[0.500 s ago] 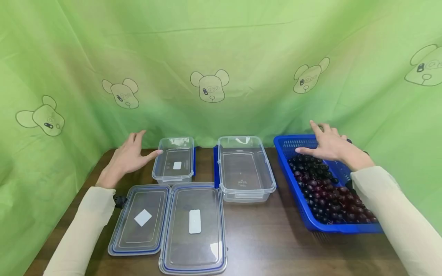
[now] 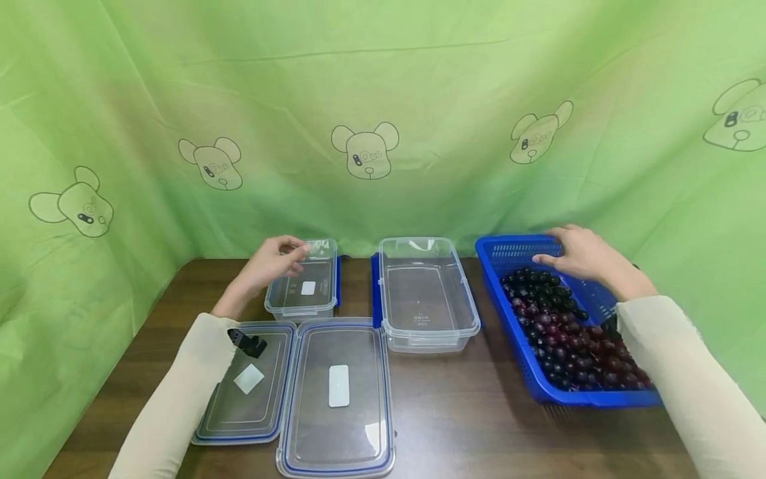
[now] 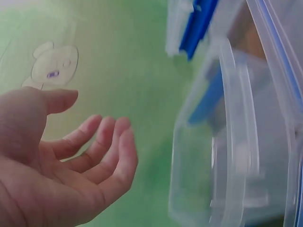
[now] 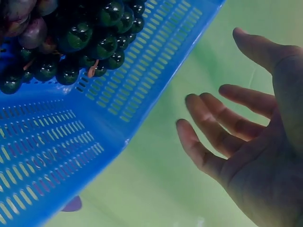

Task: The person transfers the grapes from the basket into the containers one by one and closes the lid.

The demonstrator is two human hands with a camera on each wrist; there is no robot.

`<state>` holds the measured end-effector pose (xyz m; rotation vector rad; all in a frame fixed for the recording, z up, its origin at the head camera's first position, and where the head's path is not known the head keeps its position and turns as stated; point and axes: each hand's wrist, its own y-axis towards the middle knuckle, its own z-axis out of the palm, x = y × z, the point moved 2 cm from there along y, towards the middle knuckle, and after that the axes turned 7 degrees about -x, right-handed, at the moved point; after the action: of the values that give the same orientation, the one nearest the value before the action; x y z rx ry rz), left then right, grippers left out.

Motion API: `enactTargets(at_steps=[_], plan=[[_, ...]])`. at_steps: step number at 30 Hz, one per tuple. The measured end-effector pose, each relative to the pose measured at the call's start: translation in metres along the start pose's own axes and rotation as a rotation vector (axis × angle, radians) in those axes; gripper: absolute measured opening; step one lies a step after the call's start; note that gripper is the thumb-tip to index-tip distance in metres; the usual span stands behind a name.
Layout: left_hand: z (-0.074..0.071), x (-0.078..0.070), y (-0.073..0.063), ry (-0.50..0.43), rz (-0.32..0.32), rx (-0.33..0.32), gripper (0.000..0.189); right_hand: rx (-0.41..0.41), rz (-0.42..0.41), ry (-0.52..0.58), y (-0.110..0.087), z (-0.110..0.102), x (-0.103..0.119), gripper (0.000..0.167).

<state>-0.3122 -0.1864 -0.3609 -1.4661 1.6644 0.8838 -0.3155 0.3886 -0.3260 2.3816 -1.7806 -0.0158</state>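
Observation:
My left hand (image 2: 272,261) hovers above the smaller clear container (image 2: 301,279), its fingers loosely bent and holding nothing. The left wrist view shows a gap between that hand (image 3: 80,156) and the container's wall (image 3: 194,175). Over the far right part of the blue basket (image 2: 509,326) is my right hand (image 2: 583,256), also holding nothing. In the right wrist view, relaxed fingers (image 4: 208,123) lie apart from the basket's rim. Dark grapes (image 2: 556,339) fill much of the basket, black ones at the back and reddish ones in front. My right sleeve hides part of them.
A larger clear container (image 2: 421,293) stands in the middle, with a blue clip flap on its left side. Two clear lids lie in front: a smaller lid (image 2: 257,406) partly under my left sleeve, and a larger lid (image 2: 338,432). A green curtain (image 2: 371,80) hangs behind the table.
The left hand has moved right, over the smaller container, and its fingers have bent more. My right hand has shifted slightly right and lower, its fingers less spread.

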Motion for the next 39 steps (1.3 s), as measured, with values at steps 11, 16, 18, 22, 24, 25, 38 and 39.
enactTargets(at_steps=[11, 16, 18, 22, 24, 25, 38, 39], plan=[[0.046, -0.016, 0.009, -0.259, -0.143, 0.199, 0.057, 0.127, 0.083, 0.080, -0.002, 0.021, -0.017, 0.103], [0.072, -0.016, 0.013, -0.302, -0.206, 0.305, 0.058, 0.183, 0.114, 0.086, -0.007, 0.034, -0.028, 0.107], [0.082, -0.016, 0.014, -0.313, -0.222, 0.331, 0.059, 0.197, 0.126, 0.081, -0.009, 0.038, -0.032, 0.108], [0.098, -0.016, 0.014, -0.332, -0.226, 0.338, 0.058, 0.217, 0.154, 0.086, -0.013, 0.045, -0.040, 0.109], [0.104, -0.014, 0.014, -0.346, -0.227, 0.330, 0.058, 0.225, 0.162, 0.092, -0.014, 0.048, -0.042, 0.109], [0.107, -0.013, 0.015, -0.355, -0.232, 0.326, 0.058, 0.230, 0.164, 0.095, -0.015, 0.050, -0.042, 0.110], [0.132, -0.006, 0.018, -0.450, -0.288, 0.311, 0.057, 0.279, 0.182, 0.112, -0.015, 0.058, -0.038, 0.110], [0.133, -0.007, 0.018, -0.448, -0.292, 0.310, 0.056, 0.284, 0.180, 0.110, -0.015, 0.059, -0.037, 0.110]])
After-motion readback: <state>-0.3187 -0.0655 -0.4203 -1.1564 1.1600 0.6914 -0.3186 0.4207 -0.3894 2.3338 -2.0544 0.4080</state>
